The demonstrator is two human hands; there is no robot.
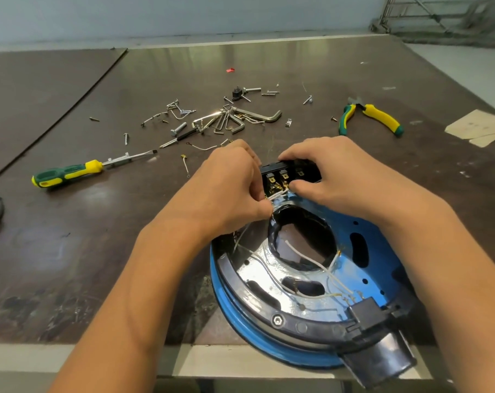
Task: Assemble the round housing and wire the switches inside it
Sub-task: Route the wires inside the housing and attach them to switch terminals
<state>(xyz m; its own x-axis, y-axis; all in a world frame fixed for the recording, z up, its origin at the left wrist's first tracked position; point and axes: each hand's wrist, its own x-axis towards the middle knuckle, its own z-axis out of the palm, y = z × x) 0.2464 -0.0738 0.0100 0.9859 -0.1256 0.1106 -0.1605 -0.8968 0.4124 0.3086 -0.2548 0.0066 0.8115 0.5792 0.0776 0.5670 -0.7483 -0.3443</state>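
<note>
One view covers the scene: a wide-angle camera worn on my head. It faces forward and steeply down across the counter [155, 80]. The lens bows straight lines, so the counter's far edge curves below the wall [184, 15] at the top of the frame.

Range is close. My forearms enter from the bottom edge and fill the lower half. The frame centre falls on the switch block [290, 173] in my right grip [334, 177] and on the wires [277, 194] pinched by my left grip [229, 188]. The housing [382, 268] sits nearest, lower right, at the counter's near edge. The screwdriver [70, 173] and pliers [371, 117] mark the middle distance, left and right.
</note>
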